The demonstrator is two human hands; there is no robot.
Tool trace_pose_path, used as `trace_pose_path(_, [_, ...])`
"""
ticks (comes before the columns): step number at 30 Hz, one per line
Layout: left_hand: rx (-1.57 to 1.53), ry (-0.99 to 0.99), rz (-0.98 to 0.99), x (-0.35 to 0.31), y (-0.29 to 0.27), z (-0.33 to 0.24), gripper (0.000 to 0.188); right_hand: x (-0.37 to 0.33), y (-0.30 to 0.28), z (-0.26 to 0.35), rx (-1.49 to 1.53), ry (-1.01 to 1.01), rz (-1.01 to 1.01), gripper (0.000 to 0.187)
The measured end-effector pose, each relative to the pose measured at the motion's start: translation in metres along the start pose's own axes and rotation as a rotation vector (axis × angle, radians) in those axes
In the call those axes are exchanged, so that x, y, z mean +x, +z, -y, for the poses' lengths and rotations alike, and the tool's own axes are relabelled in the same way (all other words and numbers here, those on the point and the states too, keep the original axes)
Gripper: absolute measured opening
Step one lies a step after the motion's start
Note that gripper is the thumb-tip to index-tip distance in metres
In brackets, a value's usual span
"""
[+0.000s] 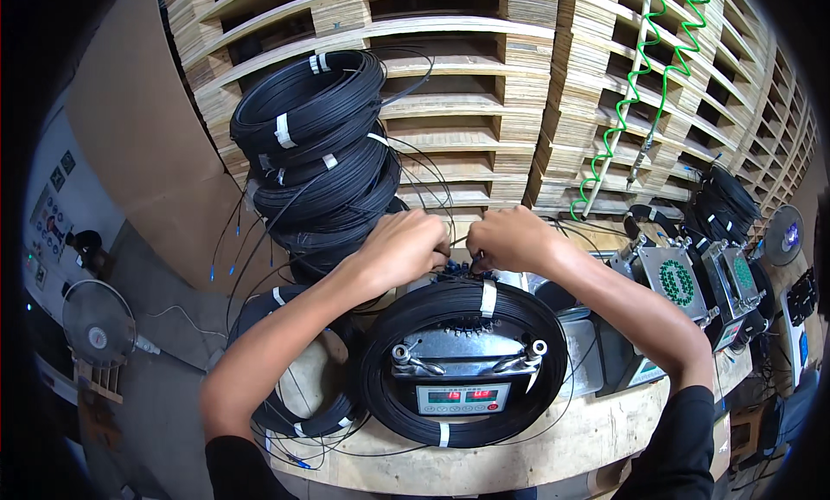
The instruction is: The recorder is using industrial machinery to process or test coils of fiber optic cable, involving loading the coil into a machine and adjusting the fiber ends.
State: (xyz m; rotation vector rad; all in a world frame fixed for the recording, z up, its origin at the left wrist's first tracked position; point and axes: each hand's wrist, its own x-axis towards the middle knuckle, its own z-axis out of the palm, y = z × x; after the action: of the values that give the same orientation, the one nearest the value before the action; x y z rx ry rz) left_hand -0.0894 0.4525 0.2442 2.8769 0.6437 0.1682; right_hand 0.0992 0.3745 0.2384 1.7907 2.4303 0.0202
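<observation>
My left hand (410,244) and my right hand (512,239) face each other above the far side of the bench machine. Both have their fingers closed, and what lies in them is too small and hidden to name. Just below the fingertips are dark and blue cable connectors (463,265), partly covered by the hands. A coil of black cable (467,434), bound with white tape, leans around the machine (471,351), which shows a metal plate and a red digital display. Another black cable coil (298,429) lies flat to its left.
Beyond my left hand rises a tall stack of black cable coils (316,158) with loose ends. Wooden pallets (467,141) are piled behind the bench (380,465). Similar machines (670,275) with green-dotted tops stand at right. A green spiral hose (621,119) hangs there; a fan (98,327) stands at left.
</observation>
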Motion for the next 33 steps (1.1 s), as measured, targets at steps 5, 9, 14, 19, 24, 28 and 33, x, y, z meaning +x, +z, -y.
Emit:
trace_pose_path(5, [0.048,0.074,0.048,0.018,-0.004,-0.012,0.011,-0.009,0.0,-0.009,0.128,0.023,-0.031,0.024])
trace_pose_path(9, [0.21,0.053,0.055,0.025,-0.001,-0.017,0.009,-0.01,0.003,-0.009,0.134,0.014,-0.048,0.021])
trace_pose_path(14, [0.236,0.083,0.053,0.028,-0.001,-0.022,0.007,-0.007,0.005,-0.013,0.163,0.021,-0.021,0.023])
trace_pose_path(19, [0.31,0.106,-0.01,0.037,0.004,-0.038,0.008,-0.007,0.019,-0.022,0.202,0.034,-0.101,0.021])
trace_pose_path(24, [0.225,0.061,0.097,0.045,-0.001,-0.033,0.01,-0.009,0.012,-0.019,0.266,0.031,-0.08,0.023])
trace_pose_path(28, [0.155,-0.007,0.185,0.047,0.005,-0.028,0.013,-0.003,0.017,-0.025,0.291,0.038,-0.018,0.027])
trace_pose_path(33, [0.128,-0.032,0.053,0.032,0.011,-0.034,0.011,-0.02,0.006,-0.012,0.325,0.039,-0.074,0.028])
